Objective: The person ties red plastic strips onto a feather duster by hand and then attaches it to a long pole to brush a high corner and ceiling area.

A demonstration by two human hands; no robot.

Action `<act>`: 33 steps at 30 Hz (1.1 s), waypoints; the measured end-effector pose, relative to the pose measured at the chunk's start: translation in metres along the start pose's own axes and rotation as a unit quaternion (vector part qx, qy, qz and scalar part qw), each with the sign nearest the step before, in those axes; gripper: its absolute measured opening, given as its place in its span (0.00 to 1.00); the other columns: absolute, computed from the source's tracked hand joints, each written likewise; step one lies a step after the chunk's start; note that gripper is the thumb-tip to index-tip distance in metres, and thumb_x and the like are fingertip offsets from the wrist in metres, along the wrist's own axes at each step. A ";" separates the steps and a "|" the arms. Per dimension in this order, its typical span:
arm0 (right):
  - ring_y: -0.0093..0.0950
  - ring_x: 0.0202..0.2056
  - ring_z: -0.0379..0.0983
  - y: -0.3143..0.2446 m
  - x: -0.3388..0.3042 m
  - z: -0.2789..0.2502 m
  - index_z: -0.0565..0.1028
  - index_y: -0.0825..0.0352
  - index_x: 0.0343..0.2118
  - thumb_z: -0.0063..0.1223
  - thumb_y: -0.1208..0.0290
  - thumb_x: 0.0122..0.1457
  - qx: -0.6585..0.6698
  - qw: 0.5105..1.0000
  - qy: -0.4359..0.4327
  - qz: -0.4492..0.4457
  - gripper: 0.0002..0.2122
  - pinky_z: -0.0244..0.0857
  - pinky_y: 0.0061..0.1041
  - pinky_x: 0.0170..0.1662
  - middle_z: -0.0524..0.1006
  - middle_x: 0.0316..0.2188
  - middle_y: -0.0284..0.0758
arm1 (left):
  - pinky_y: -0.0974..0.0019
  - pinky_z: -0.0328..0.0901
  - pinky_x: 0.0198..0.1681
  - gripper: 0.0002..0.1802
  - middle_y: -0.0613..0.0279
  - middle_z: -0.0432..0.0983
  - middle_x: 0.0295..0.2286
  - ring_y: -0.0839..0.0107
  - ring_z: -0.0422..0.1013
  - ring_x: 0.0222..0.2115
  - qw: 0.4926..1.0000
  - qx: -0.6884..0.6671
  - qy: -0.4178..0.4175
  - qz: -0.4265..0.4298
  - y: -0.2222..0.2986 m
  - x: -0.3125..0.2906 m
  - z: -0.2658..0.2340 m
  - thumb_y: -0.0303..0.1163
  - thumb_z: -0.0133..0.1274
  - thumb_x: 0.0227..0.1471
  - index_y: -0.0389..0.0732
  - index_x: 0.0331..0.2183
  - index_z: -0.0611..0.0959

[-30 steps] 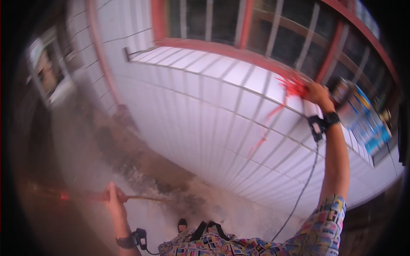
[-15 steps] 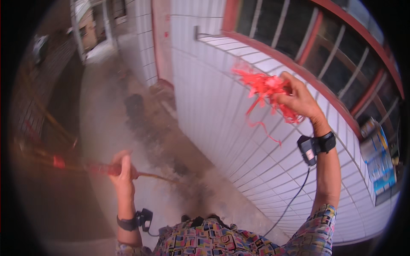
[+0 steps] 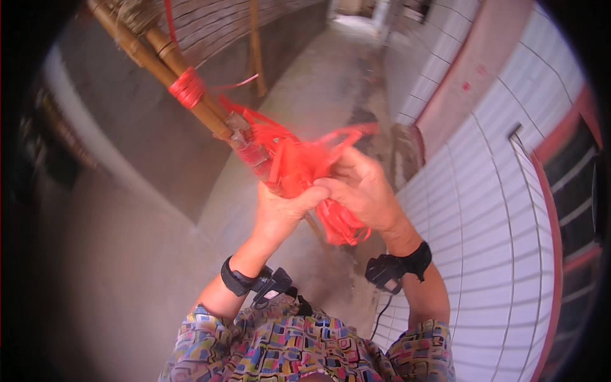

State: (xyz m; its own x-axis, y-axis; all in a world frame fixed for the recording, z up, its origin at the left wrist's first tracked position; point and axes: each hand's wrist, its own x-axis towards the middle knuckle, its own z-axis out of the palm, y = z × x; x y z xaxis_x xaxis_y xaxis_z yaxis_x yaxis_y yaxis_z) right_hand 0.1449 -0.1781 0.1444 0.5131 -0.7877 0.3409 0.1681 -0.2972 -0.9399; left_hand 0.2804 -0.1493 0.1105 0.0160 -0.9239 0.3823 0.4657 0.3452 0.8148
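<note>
Left hand (image 3: 275,211) gripping bamboo pole (image 3: 211,118), right hand (image 3: 366,194) clutching red strips (image 3: 291,167), hands now together, earlier well apart

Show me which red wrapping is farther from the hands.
The upper red band, around the bamboo poles; the lower red wrapping is near the left hand.

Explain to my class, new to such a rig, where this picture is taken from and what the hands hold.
There is no machine, just a person's two bare hands, seen from a fisheye camera worn on the head, so straight edges bend. Each wrist wears a black strapped device. The left hand grips near the lower end of tan, round bamboo poles, where tangled red plastic-looking ribbon hides part of the grip. The right hand pinches that ribbon. A white tiled wall stands right.
</note>
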 end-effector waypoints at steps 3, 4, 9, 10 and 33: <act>0.21 0.34 0.66 0.020 0.016 0.010 0.67 0.72 0.32 0.49 0.78 0.46 -0.120 0.988 -0.053 -0.079 0.10 0.62 0.20 0.37 0.69 0.31 0.34 | 0.72 0.63 0.34 0.22 0.66 0.70 0.31 0.76 0.66 0.31 0.994 0.066 0.089 0.009 -0.009 -0.008 -0.025 0.29 0.58 0.37 0.36 0.38 0.71; 0.22 0.36 0.66 0.026 0.018 0.008 0.68 0.73 0.33 0.49 0.78 0.45 -0.246 0.952 -0.071 -0.170 0.11 0.62 0.21 0.38 0.69 0.33 0.35 | 0.75 0.62 0.26 0.19 0.65 0.70 0.26 0.77 0.67 0.24 0.985 0.132 0.112 0.012 -0.014 -0.010 -0.030 0.32 0.57 0.38 0.36 0.35 0.72; 0.24 0.42 0.63 0.061 0.040 -0.010 0.69 0.73 0.37 0.47 0.72 0.47 -0.052 0.973 -0.144 -0.173 0.14 0.56 0.25 0.45 0.68 0.38 0.36 | 0.72 0.63 0.29 0.13 0.61 0.71 0.26 0.74 0.67 0.25 0.960 0.167 0.224 -0.020 -0.016 -0.021 -0.044 0.33 0.51 0.42 0.35 0.32 0.72; 0.25 0.43 0.62 0.064 0.046 -0.018 0.68 0.72 0.39 0.45 0.67 0.49 0.026 0.976 -0.119 -0.183 0.16 0.54 0.26 0.47 0.68 0.39 0.36 | 0.72 0.63 0.29 0.13 0.61 0.71 0.26 0.74 0.67 0.25 0.953 0.174 0.248 -0.021 -0.014 -0.026 -0.036 0.33 0.51 0.42 0.35 0.32 0.72; 0.19 0.30 0.65 0.126 0.105 0.116 0.69 0.70 0.35 0.46 0.65 0.52 0.046 0.841 -0.539 -0.016 0.13 0.61 0.18 0.35 0.70 0.27 0.33 | 0.76 0.63 0.24 0.10 0.66 0.71 0.23 0.80 0.67 0.21 0.811 0.178 0.478 0.287 0.032 -0.113 -0.067 0.30 0.51 0.43 0.37 0.31 0.73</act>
State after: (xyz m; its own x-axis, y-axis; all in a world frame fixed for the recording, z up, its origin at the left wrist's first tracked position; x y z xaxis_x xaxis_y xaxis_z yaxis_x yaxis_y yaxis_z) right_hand 0.3176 -0.2354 0.0595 0.9635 0.1816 0.1969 0.2358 -0.2262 -0.9451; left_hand 0.3527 -0.0447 0.0638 0.8978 -0.2410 0.3686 -0.1432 0.6318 0.7618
